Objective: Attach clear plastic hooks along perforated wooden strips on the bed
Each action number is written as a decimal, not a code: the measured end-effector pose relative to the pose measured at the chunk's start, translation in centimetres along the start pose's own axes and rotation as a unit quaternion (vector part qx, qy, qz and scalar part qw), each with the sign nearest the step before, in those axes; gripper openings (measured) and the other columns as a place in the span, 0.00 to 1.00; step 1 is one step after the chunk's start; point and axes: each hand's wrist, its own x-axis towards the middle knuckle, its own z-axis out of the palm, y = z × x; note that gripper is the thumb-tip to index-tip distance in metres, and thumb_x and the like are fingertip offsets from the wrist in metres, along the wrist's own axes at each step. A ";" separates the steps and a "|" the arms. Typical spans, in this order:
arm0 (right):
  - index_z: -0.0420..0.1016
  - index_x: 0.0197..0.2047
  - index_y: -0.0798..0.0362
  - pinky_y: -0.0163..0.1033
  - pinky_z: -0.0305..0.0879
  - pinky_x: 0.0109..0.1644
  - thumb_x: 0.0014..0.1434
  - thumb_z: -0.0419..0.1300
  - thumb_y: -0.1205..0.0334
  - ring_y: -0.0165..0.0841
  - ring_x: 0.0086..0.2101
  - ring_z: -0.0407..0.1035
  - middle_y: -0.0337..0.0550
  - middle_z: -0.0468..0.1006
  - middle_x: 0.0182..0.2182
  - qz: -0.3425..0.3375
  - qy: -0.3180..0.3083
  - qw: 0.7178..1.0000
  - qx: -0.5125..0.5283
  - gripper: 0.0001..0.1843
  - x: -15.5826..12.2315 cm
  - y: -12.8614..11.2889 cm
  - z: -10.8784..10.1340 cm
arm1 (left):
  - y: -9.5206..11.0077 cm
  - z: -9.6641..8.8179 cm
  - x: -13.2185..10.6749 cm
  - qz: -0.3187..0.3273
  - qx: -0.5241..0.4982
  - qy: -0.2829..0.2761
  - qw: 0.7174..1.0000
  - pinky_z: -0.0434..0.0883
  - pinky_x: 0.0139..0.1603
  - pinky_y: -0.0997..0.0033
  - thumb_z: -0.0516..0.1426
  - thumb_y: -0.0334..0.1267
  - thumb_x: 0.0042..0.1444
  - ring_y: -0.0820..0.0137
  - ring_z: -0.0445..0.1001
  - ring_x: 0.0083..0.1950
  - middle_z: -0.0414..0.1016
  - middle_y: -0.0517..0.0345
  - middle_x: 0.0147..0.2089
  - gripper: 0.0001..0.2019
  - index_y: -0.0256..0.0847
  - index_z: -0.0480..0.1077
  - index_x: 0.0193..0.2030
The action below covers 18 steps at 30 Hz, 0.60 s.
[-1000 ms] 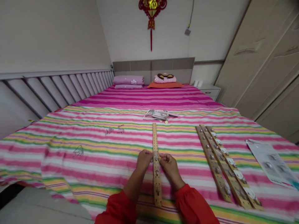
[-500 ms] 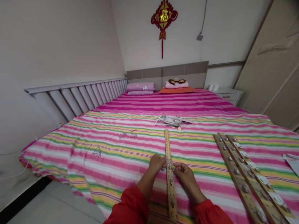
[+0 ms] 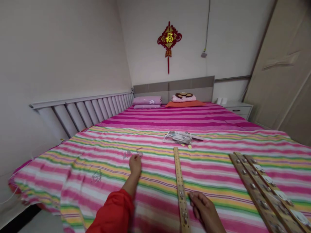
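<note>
A narrow wooden strip with rows of holes lies lengthwise on the striped bedspread, small metal fittings fixed along its near part. Just right of it is my right hand, fingers curled together; whether anything is between them is hidden. My left hand reaches away to the left, its fingers closed at a small shiny pile. What they grip there is too small to make out. Beside that pile lies another small clear, shiny item. Nearer me, to the left, is a loose thin wire-like tangle.
Several wooden strips with metal fittings and white tags lie side by side at the right. A clear plastic packet sits beyond the single strip. Farther back are folded bedding and a headboard; a white rail runs along the left.
My left hand has left the wooden strip and moved forward and left to the shiny pile. My right hand stays beside the strip. The view has tilted up slightly.
</note>
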 end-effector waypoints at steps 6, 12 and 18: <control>0.69 0.23 0.54 0.30 0.38 0.16 0.40 0.65 0.36 0.19 0.10 0.51 0.31 0.65 0.14 -0.001 0.002 1.000 -0.004 0.27 0.3 0.7 -0.1 | -0.9 0.2 3.9 0.023 0.063 0.031 0.997 0.64 0.49 0.62 0.52 0.31 0.48 0.58 0.73 0.45 0.77 0.46 0.33 0.08 0.36 0.73 0.28; 0.69 0.23 0.55 0.30 0.40 0.16 0.43 0.65 0.38 0.18 0.10 0.51 0.30 0.64 0.14 -0.015 0.003 1.000 0.000 0.25 0.3 0.3 0.1 | -2.0 0.5 5.0 0.007 0.062 0.003 0.998 0.66 0.42 0.62 0.57 0.28 0.40 0.55 0.75 0.38 0.76 0.48 0.24 0.05 0.38 0.72 0.19; 0.69 0.22 0.54 0.30 0.39 0.16 0.41 0.65 0.37 0.19 0.10 0.51 0.30 0.64 0.13 -0.014 0.010 1.000 0.004 0.26 0.2 0.3 0.2 | -1.8 -0.6 3.6 0.006 -0.045 0.012 0.999 0.66 0.36 0.65 0.61 0.30 0.37 0.59 0.74 0.31 0.74 0.54 0.20 0.02 0.39 0.74 0.18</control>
